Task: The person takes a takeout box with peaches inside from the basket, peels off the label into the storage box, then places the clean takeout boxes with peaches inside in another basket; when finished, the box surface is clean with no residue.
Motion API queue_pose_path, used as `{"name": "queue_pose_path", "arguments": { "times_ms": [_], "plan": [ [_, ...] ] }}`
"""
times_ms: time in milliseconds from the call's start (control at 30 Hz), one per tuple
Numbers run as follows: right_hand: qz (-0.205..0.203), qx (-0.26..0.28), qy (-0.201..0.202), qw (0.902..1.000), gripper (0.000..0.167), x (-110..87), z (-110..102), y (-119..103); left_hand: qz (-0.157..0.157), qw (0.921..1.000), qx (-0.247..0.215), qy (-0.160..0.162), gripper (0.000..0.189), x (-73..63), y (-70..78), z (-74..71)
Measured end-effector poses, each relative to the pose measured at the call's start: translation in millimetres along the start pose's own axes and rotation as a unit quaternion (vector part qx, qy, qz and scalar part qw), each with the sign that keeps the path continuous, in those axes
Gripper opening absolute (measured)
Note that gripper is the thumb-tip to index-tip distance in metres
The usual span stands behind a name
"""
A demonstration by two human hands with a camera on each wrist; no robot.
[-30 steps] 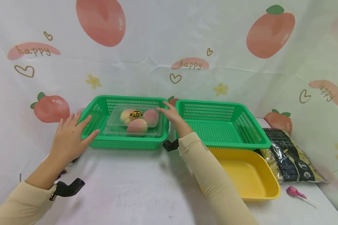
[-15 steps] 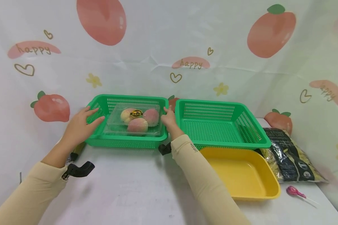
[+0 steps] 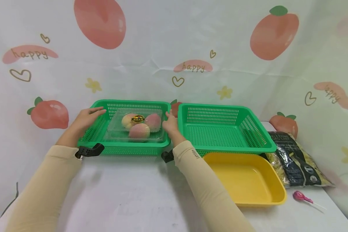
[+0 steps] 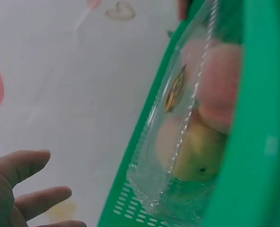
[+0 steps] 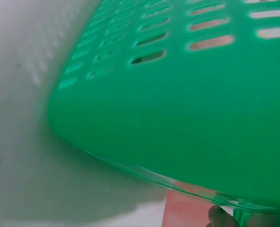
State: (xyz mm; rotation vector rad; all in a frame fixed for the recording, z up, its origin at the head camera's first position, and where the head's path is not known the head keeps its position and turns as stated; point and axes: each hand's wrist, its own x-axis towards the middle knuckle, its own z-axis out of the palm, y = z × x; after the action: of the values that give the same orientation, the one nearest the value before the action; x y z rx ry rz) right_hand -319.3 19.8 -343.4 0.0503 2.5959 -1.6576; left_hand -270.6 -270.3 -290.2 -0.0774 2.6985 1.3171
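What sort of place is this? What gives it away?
Likely a staged tabletop set rather than a working kitchen or shop: a peach-print sheet serves as backdrop, and a green basket with boxed peaches and a yellow tub sit on the white table.

A person's left arm (image 3: 43, 190) and right arm (image 3: 211, 190), both in beige sleeves, stretch forward, angled slightly inward. The bare left hand (image 3: 84, 122) has its fingers (image 4: 44, 197) extended and spread apart. The bare right hand (image 3: 170, 125) points away from the body, its hold hard to make out.
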Motion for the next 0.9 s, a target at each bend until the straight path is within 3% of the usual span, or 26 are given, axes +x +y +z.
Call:
{"name": "queue_pose_path", "arguments": {
  "times_ms": [333,533,733,900],
  "plan": [
    [-0.011,-0.017,0.01,0.9997,0.056,-3.0,3.1,-2.0,-0.035,0.9951,-0.059,-0.071,0.081,29.5,-14.1,-4.3],
    [-0.007,-0.02,0.018,0.9996,0.057,-2.1,1.9,-0.9,-0.046,0.9904,-0.093,-0.091,0.08,42.8,-15.7,-0.2],
    [-0.013,-0.029,0.014,0.9994,0.057,0.1,2.2,0.8,-0.029,0.9789,-0.155,-0.13,0.074,52.0,-23.2,13.7],
    [-0.014,-0.029,0.011,0.9994,0.057,-2.0,2.1,0.5,-0.022,0.9764,-0.156,-0.148,0.074,53.3,-33.4,20.0]
  ]
}}
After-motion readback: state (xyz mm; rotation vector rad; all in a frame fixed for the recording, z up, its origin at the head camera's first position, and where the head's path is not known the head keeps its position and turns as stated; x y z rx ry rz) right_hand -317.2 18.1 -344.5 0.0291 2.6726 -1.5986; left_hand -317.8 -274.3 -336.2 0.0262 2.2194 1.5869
